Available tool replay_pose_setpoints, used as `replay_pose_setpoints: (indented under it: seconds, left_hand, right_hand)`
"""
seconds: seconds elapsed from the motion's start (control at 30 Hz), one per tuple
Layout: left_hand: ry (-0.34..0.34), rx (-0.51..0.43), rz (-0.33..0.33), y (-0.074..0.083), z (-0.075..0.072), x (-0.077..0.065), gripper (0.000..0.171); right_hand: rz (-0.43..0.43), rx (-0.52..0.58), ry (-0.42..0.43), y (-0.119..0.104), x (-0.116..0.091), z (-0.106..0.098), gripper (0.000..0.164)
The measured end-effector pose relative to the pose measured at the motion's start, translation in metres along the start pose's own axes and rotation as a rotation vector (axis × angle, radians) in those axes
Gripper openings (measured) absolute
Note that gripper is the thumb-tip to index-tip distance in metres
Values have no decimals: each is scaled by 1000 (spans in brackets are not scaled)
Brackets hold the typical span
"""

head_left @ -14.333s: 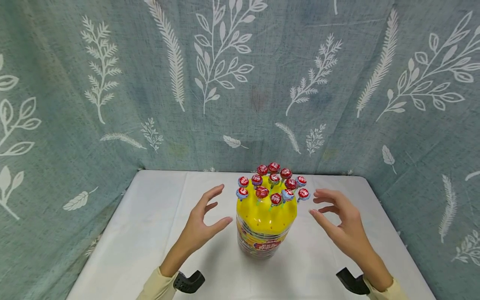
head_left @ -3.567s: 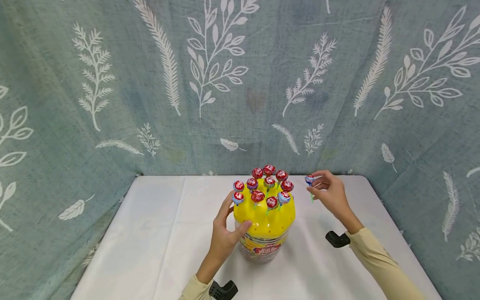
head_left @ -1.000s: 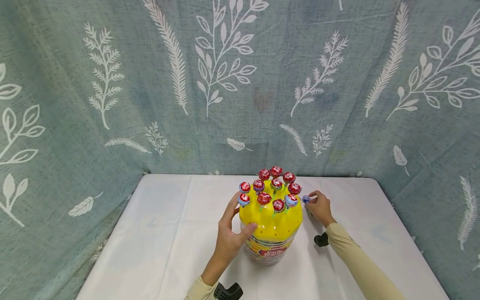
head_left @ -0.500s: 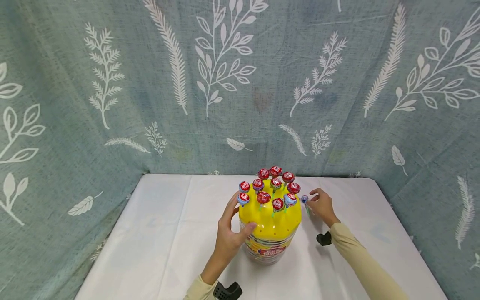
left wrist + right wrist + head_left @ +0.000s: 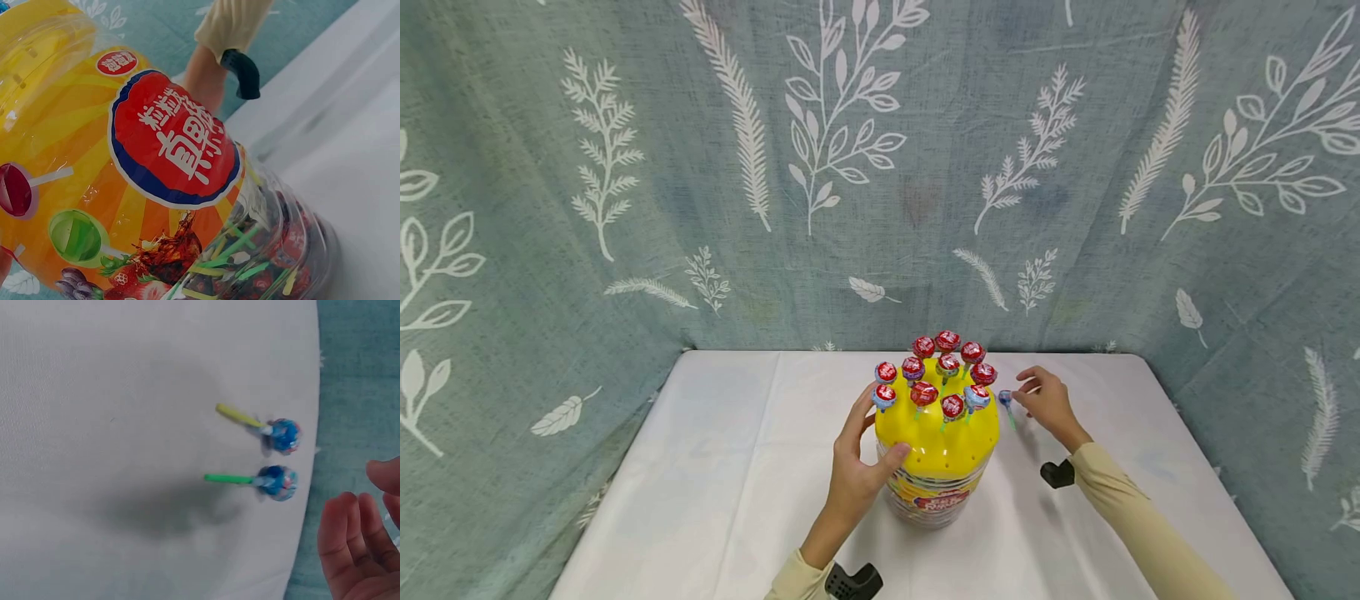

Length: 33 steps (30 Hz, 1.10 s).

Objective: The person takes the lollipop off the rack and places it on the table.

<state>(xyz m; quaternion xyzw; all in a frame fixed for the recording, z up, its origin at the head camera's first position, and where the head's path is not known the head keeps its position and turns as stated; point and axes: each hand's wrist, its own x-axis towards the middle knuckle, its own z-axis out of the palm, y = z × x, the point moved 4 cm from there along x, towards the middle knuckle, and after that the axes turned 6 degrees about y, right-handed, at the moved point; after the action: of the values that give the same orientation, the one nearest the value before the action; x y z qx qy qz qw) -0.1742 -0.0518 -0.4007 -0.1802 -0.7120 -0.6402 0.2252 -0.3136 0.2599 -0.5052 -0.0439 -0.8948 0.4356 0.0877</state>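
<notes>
A large clear jar (image 5: 936, 500) with a yellow lid (image 5: 928, 450) stands upright on the table, several wrapped lollipops (image 5: 923, 393) stuck upright in the lid. My left hand (image 5: 853, 475) grips the jar's upper left side, thumb in front and fingers behind. In the left wrist view the jar's label (image 5: 175, 137) fills much of the picture. My right hand (image 5: 1047, 404) hovers just right of a blue-wrapped lollipop (image 5: 1005, 397) with a green stick, its fingers relaxed and apart from it. The right wrist view shows that lollipop lying beside another lollipop (image 5: 284, 436) with a yellow-green stick.
The table (image 5: 700, 467) has a white cover. A leaf-patterned curtain (image 5: 880, 167) rises behind it and along both sides. More lollipops (image 5: 269, 250) with coloured sticks fill the lower part of the jar.
Two lollipops have left the lid's right side since the oldest frame. My right hand lowered one to the table, let it go and drew back right. My left hand stays on the jar.
</notes>
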Motion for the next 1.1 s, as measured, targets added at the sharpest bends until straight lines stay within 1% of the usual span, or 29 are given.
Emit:
replay_pose_setpoints:
  seconds: [0.1, 0.33, 0.5, 0.83, 1.1]
  left_hand:
    - [-1, 1, 5, 0, 0, 0, 69]
    - [-9, 0, -26, -1, 1, 0, 69]
    - [-7, 0, -24, 0, 1, 1, 69]
    - [2, 3, -38, -3, 0, 0, 69]
    - [-1, -3, -42, -2, 0, -1, 69]
  right_hand:
    - [-25, 15, 0, -7, -3, -4, 29]
    - [-75, 52, -3, -28, -13, -15, 24]
    - [-119, 66, -1, -44, -18, -24, 24]
    - [-201, 136, -18, -78, -32, -43, 23]
    - [-295, 187, -19, -110, -51, -60, 23]
